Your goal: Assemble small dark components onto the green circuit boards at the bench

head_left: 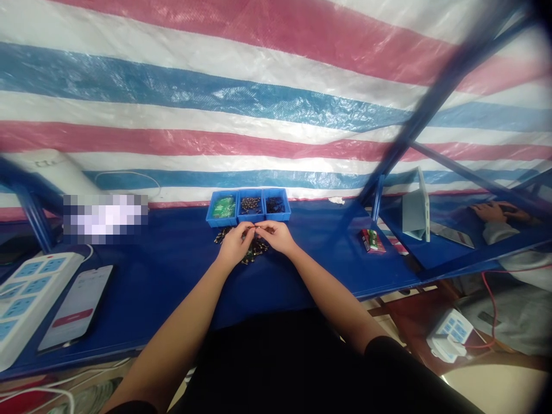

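Observation:
My left hand point(236, 244) and my right hand point(276, 236) meet at the fingertips above the blue table, just in front of three bins. Both are closed in a pinch around something too small to make out. Beneath and between them lies a pile of small black and brass-coloured parts point(257, 248), partly hidden by my hands. Behind stand three blue bins side by side: the left bin point(222, 223) has green pieces like circuit boards, the middle bin point(250, 217) small brass-coloured parts, the right bin point(278, 217) small dark parts.
A white power strip point(37, 287) and a phone point(77, 305) lie at the left. A small red box point(371, 240) sits at the right, near a blue metal frame point(407, 135). Beyond it are a propped tablet point(421, 207) and another person's hands point(491, 211). Striped sheeting hangs behind.

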`<state>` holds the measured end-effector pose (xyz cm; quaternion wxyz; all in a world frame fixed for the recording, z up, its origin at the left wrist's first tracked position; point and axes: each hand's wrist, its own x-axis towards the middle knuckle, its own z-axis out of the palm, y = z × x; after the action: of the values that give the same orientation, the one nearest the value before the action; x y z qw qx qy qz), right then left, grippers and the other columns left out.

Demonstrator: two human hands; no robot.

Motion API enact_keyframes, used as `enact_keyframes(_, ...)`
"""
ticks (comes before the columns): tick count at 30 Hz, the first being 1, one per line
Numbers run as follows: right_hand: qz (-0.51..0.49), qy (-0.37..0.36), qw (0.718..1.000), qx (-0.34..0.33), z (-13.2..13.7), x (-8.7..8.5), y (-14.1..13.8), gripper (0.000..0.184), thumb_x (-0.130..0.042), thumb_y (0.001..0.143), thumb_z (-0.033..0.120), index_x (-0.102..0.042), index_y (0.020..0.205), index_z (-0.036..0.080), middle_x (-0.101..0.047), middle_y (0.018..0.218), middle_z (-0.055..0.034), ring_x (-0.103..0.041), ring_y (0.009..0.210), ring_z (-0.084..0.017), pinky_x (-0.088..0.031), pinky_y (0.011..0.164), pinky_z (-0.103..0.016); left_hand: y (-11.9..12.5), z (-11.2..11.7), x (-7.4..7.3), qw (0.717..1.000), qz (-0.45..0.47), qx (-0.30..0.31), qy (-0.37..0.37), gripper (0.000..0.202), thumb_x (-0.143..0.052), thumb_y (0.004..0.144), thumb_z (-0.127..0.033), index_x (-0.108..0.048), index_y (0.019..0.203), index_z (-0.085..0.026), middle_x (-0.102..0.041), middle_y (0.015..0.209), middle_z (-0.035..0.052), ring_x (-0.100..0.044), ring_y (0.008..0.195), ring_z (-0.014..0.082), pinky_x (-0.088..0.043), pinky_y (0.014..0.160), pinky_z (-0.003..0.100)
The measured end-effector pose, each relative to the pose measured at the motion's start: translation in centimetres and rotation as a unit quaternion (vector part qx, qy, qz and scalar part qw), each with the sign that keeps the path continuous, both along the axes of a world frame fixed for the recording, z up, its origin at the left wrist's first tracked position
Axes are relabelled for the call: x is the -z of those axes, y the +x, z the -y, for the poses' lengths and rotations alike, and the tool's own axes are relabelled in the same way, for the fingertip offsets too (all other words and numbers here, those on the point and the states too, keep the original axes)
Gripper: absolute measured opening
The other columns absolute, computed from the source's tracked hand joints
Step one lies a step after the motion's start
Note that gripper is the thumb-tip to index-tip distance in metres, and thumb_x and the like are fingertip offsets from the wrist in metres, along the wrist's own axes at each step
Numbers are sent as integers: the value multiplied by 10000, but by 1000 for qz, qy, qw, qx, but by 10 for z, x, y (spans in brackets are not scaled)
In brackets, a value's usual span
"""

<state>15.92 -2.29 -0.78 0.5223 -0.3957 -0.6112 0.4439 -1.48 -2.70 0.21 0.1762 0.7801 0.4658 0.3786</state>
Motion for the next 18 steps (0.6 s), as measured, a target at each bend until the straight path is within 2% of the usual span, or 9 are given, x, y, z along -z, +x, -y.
enact_keyframes(3, -4, -5, 1000, -1, 0, 0, 0, 360, -676, 765, 459, -708, 998, 186, -730, 856, -55, -685, 722, -175, -566, 751, -337, 0, 0, 1, 1000, -1, -1, 7, 244, -445, 936, -403, -595, 1040, -241, -678, 909, 25, -620, 763, 166, -463, 697, 262)
enact_keyframes(14, 11, 11, 1000, 7, 0, 2, -1, 356, -686, 760, 431, -701, 1016, 183, -721, 828, -50, -683, 719, -172, -558, 722, -309, -1, 0, 0, 1000, -12, -8, 4, 229, -433, 938, -383, -598, 989, -233, -663, 821, 20, -599, 700, 162, -447, 662, 260)
enact_keyframes(18, 11, 4, 1000, 8, 0, 1, 0, 356, -675, 763, 449, -703, 996, 182, -729, 852, -57, -689, 725, -177, -565, 739, -321, -1, -2, 4, 1000, -8, -8, 3, 221, -472, 922, -385, -589, 1047, -245, -673, 866, 16, -604, 731, 162, -441, 642, 253)
